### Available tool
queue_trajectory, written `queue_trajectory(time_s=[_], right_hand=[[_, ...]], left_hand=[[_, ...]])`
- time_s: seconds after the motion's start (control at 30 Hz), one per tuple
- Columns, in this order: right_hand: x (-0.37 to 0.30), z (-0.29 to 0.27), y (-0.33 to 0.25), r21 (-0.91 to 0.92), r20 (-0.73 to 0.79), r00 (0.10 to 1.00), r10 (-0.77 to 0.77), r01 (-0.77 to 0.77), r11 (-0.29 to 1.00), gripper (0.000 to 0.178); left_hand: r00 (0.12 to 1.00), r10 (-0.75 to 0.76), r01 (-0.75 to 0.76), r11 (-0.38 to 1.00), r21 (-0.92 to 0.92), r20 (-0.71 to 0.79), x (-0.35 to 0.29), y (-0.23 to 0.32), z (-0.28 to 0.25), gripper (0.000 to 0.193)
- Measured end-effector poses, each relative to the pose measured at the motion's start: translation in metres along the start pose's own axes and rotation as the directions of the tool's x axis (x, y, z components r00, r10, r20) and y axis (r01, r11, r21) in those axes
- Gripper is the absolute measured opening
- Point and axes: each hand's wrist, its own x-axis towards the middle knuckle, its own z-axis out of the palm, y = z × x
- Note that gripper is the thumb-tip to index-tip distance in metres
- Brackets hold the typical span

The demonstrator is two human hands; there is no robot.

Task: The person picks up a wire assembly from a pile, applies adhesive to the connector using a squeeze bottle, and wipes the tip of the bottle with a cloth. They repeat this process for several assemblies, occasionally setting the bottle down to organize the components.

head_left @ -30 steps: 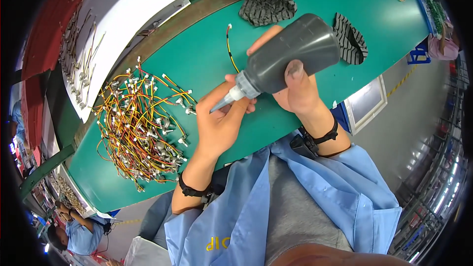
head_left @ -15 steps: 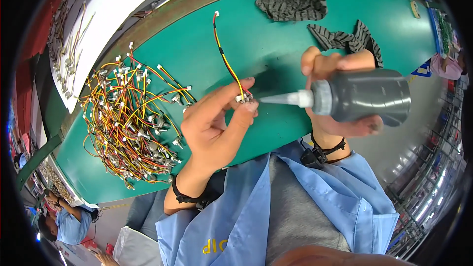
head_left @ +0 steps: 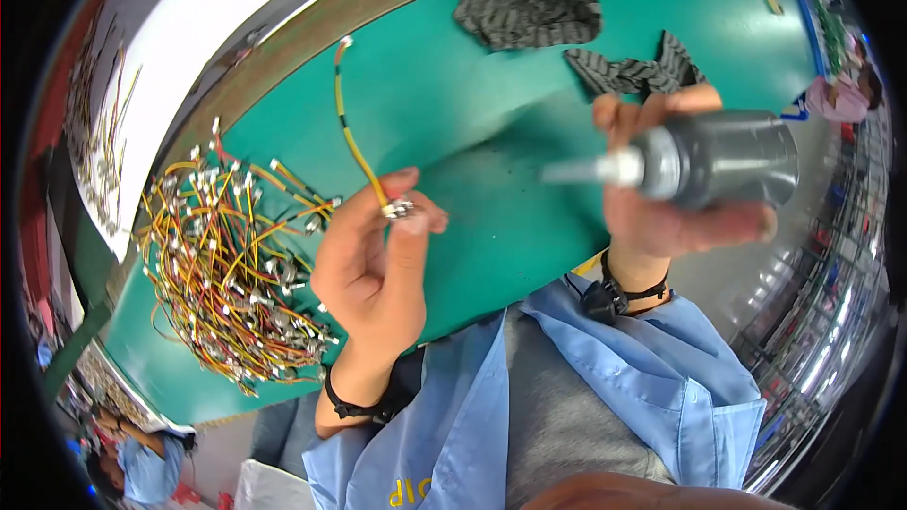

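in the head view, left of centre, the left hand (head_left: pixel 370 274) pinches a small metal part (head_left: pixel 401 210) with a yellow wire (head_left: pixel 352 144) between its fingers; right of centre, the right hand (head_left: pixel 647 224) grips a dark bottle (head_left: pixel 742 161), nozzle (head_left: pixel 586 171) pointing left. a wire pile (head_left: pixel 231 279) covers the surface (head_left: pixel 501 250) at left.

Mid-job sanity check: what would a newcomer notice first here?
First, the dark grey plastic bottle in the right hand, its pale nozzle pointing left. Next, the tangled heap of red, yellow and black wires on the left of the green table. Between them, the left hand pinches one thin yellow cable by its metal end.
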Motion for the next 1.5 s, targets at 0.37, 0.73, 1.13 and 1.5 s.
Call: queue_trajectory(time_s=[0.37, 0.73, 1.13, 1.5], right_hand=[[0.046, -0.027, -0.022, -0.806, 0.32, 0.946, -0.057, 0.303, 0.509, 0.034], [0.072, -0.029, -0.017, -0.863, 0.229, 0.921, 0.315, 0.042, 0.503, 0.034], [0.091, -0.032, -0.05, -0.688, 0.388, 0.816, 0.429, -0.054, 0.724, 0.031], [0.037, -0.031, -0.039, 0.309, 0.28, 0.76, 0.587, -0.65, 0.694, 0.044]], left_hand=[[0.992, -0.031, 0.01, 0.987, 0.158, 0.126, 0.058, 0.007, 0.05, 0.015], [0.958, -0.179, 0.023, 0.824, 0.566, 0.223, 0.079, -0.009, 0.087, 0.019], [0.973, 0.015, -0.142, 0.827, 0.544, 0.232, 0.077, -0.027, 0.09, 0.022], [0.99, 0.005, -0.03, 0.984, 0.178, 0.141, 0.032, 0.014, 0.042, 0.022]])
